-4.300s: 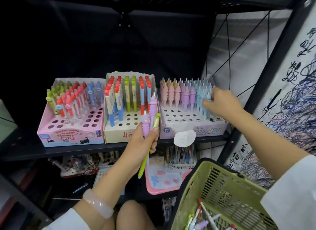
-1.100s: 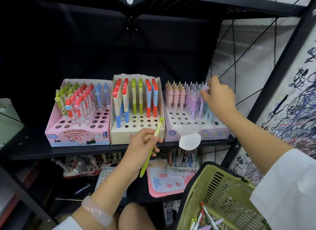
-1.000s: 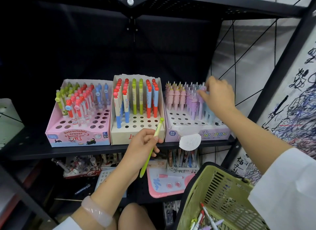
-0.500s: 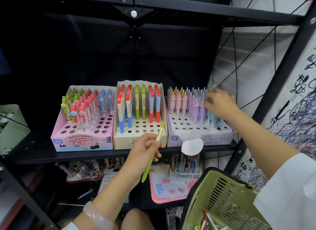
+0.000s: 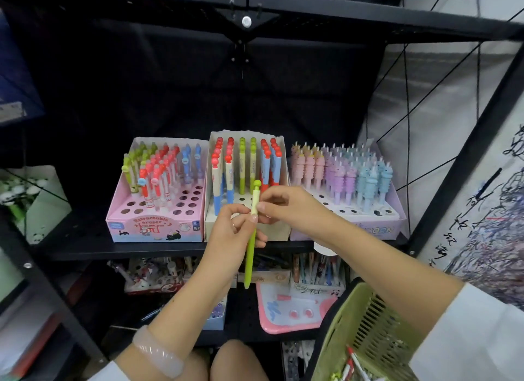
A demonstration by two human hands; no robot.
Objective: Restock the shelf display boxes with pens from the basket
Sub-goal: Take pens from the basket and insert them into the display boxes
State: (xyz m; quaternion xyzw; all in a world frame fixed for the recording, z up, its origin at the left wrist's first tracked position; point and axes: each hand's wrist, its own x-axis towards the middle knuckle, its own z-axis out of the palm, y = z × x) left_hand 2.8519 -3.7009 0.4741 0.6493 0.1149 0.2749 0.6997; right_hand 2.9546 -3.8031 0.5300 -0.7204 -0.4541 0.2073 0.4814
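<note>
The right hand (image 5: 286, 207) has come away from the pastel unicorn box (image 5: 347, 230) on the right of the shelf (image 5: 85, 250), where it was busy half a second ago, and now meets the left hand (image 5: 232, 227) in front of the cream middle box (image 5: 246, 224). Both hands pinch the same green pen (image 5: 251, 239): the left holds it partway down the barrel, the right takes the pale upper section between thumb and fingertips just under the round green cap. The pen stands nearly upright, tip down, below the shelf edge and in front of the lower rack (it has swung from a slant to this straighter pose). To my eye this is a handover, so the unicorn box is done with for now and the green pen is next. It looks to belong with the green-capped pens in the middle box, which has open holes in its front rows. The pink eraser box (image 5: 156, 227) on the left has open holes as well. More pens lie in the green basket (image 5: 365, 332) at lower right, so restocking is far from over.
</note>
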